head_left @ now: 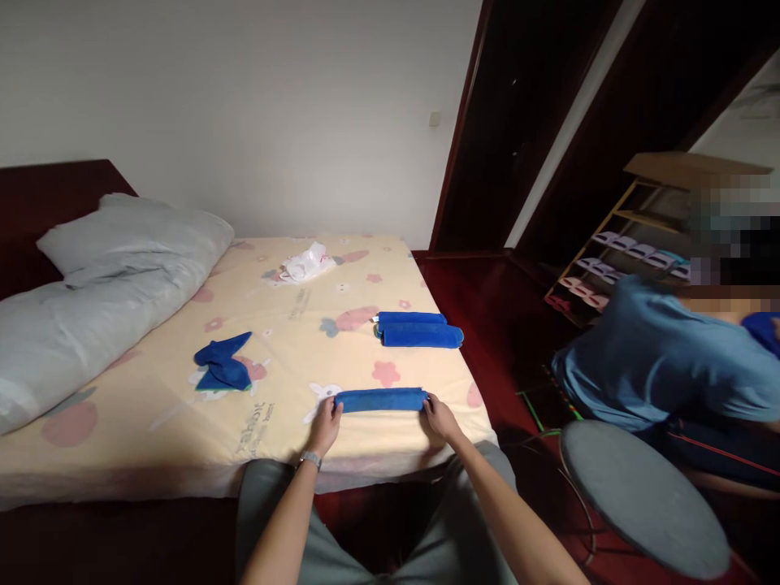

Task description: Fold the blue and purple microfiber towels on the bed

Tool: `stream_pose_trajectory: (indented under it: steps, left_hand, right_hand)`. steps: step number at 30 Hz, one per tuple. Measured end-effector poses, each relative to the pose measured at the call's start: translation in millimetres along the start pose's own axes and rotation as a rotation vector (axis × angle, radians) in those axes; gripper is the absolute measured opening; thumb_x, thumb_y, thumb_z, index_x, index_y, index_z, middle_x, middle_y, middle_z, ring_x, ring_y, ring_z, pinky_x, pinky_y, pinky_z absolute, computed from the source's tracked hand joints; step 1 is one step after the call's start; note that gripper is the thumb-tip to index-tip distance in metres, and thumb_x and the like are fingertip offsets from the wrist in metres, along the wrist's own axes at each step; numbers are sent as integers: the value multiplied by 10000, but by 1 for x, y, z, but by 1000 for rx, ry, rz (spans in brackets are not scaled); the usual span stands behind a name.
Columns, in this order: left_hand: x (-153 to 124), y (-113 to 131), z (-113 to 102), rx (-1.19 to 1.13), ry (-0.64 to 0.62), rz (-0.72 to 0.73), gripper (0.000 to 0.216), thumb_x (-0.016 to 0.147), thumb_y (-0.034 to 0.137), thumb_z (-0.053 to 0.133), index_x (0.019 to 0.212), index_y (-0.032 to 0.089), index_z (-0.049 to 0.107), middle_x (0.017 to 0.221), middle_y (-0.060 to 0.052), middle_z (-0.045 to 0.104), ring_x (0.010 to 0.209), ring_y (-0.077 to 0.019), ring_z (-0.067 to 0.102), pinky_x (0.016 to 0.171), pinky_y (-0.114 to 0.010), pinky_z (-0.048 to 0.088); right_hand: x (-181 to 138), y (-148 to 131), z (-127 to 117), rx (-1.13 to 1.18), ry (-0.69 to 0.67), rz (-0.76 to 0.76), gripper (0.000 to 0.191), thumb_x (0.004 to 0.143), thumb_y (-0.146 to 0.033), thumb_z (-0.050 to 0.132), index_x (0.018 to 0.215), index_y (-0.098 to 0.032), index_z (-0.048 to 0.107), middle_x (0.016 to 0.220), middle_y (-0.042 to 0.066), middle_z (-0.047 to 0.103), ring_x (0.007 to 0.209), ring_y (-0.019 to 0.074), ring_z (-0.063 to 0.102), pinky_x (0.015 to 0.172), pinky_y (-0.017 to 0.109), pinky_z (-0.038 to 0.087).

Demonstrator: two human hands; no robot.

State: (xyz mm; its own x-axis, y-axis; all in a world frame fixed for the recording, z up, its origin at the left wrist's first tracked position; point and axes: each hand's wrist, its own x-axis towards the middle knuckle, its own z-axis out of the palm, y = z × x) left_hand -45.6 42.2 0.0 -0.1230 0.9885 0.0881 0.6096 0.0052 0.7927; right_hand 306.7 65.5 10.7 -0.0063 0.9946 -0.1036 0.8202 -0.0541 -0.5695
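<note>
A blue towel (381,400), folded into a long narrow strip, is stretched level between my two hands at the near edge of the bed. My left hand (327,426) pinches its left end, and my right hand (441,418) grips its right end. Just beyond lie two more folded blue towels (420,331), side by side near the bed's right edge. Off to the left, a crumpled blue towel (224,362) rests loosely on the patterned sheet.
The bed (292,341) has a cream printed sheet. A white plastic bag (308,262) lies at its far side, a grey quilt (140,276) at left. On the right are a round stool (643,496), a person in a blue shirt (658,357) and a shoe rack (646,211).
</note>
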Motion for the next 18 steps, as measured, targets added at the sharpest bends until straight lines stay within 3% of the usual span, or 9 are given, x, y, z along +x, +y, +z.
stream_pose_trajectory:
  steps: [8, 18]
  left_hand:
    - [6, 6, 5, 80, 63, -17, 378, 972, 419, 418, 1243, 192, 553, 1239, -126, 641, 1155, -230, 614, 964, -377, 483]
    - [24, 24, -3, 234, 147, -119, 286, 868, 342, 585, 1095, 177, 641, 948, -73, 710, 918, -222, 668, 868, -344, 494]
  right_hand:
    - [-1, -10, -8, -208, 40, 6, 439, 1041, -341, 233, 1286, -132, 531, 1027, 162, 713, 948, 261, 680, 802, 317, 442]
    - [4, -26, -11, -382, 66, 6, 417, 1034, -343, 275, 1198, -140, 601, 1015, 165, 702, 1015, 288, 636, 835, 360, 445]
